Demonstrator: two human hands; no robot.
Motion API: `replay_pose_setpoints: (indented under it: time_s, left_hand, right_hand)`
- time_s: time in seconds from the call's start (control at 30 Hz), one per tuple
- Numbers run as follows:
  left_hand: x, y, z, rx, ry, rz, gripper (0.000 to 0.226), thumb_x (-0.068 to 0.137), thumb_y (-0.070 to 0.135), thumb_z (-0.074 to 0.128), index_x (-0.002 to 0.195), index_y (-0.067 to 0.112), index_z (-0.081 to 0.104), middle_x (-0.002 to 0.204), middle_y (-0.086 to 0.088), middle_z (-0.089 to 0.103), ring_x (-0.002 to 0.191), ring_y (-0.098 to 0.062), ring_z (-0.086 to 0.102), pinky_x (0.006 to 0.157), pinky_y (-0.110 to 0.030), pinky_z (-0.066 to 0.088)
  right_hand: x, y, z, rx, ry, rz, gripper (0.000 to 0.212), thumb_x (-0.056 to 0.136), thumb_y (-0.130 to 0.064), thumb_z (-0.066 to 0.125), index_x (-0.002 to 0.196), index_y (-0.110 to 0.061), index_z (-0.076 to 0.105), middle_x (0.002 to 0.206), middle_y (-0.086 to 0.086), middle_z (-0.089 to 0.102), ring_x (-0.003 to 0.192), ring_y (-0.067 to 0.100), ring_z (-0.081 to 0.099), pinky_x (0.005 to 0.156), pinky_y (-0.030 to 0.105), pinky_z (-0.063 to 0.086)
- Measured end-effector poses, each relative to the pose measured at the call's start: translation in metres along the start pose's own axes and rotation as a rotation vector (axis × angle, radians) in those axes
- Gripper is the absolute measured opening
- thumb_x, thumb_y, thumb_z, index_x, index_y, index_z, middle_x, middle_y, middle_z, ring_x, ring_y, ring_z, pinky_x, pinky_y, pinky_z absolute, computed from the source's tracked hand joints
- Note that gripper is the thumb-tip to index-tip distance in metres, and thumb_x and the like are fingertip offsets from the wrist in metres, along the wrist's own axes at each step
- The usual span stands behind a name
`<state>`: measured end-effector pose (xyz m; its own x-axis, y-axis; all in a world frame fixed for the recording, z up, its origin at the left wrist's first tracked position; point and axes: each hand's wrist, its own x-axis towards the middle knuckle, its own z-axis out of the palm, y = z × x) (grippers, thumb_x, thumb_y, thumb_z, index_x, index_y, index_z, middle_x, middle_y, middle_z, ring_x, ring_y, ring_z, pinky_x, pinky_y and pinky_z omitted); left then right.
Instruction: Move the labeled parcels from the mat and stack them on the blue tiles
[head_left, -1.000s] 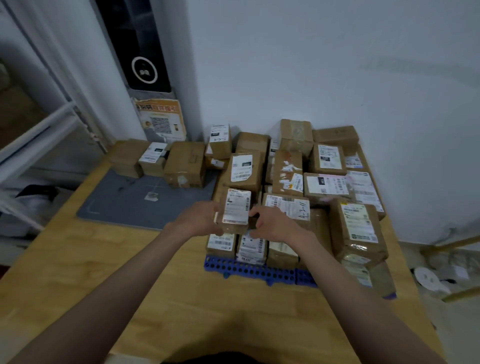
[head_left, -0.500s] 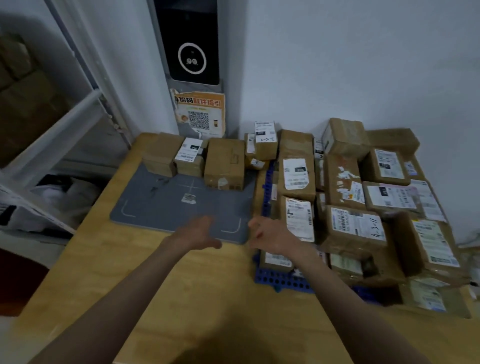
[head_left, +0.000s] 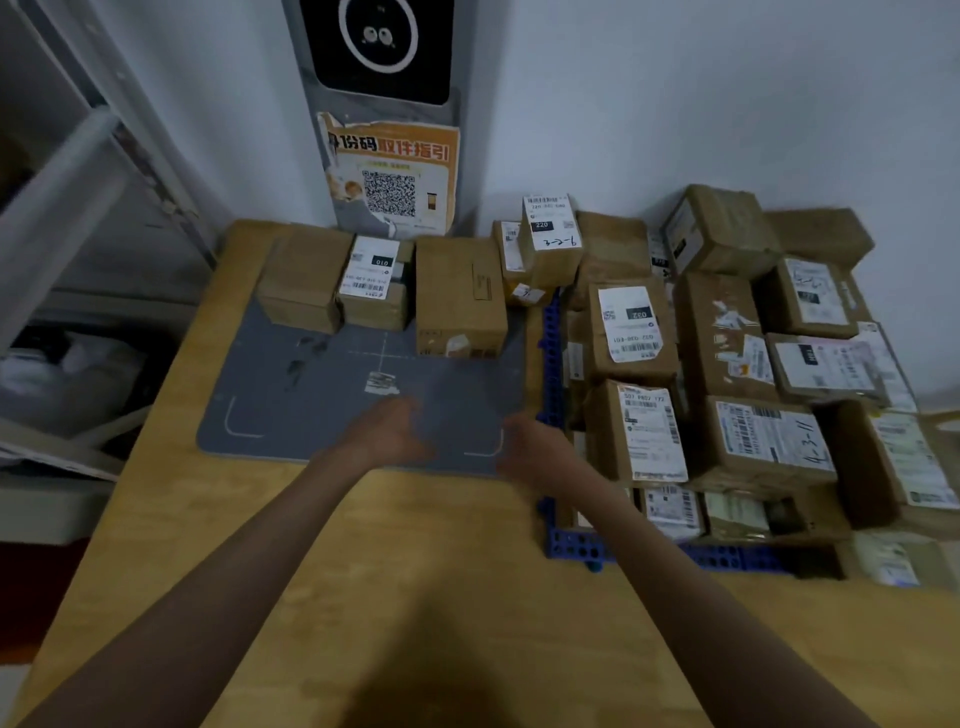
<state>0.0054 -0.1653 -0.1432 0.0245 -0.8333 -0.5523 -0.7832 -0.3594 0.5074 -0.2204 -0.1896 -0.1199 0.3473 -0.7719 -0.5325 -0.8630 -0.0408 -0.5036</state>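
Brown cardboard parcels, three on the far edge of grey mat (head_left: 291, 410): plain box (head_left: 304, 278), white-labelled box (head_left: 373, 283), larger box (head_left: 460, 296). Blue tiles (head_left: 551, 332) right, stacked. Left hand (head_left: 387, 431), right hand (head_left: 535, 449) loosely curled, empty, over mat's near edge.

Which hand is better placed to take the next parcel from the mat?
Probably the left hand: it hovers empty over the grey mat, more in line with the three parcels there. The right hand hovers nearer the blue tiles.

One head-worn view looks forward and down, fairly close, over the wooden table (head_left: 363, 597), edges blurred.
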Motion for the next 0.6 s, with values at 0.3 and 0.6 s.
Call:
replay_pose_setpoints:
  time_s: [0.3,0.6]
  left_hand:
    - [0.062,-0.02,-0.024,-0.178,0.013,-0.018,0.083,0.074,0.033,0.083,0.141,0.007,0.043,0.141,-0.005,0.044,0.128,-0.023,0.045,0.088,-0.016,0.036]
    - [0.133,-0.006,-0.05,-0.365,0.161,0.073,0.082,0.075,0.023,0.082,0.144,0.017,0.037,0.12,0.002,0.048,0.088,-0.001,0.049,0.064,-0.014,0.04]
  right_hand:
    - [0.074,-0.011,-0.03,0.13,0.106,0.055,0.07,0.09,-0.032,0.067,0.148,-0.017,0.031,0.142,0.005,0.045,0.123,0.019,0.049,0.085,0.026,0.041]
    - [0.148,-0.025,-0.055,0.326,0.176,0.061,0.069,0.088,-0.026,0.066,0.147,-0.018,0.032,0.143,0.003,0.044,0.132,0.023,0.042,0.107,0.043,0.042]
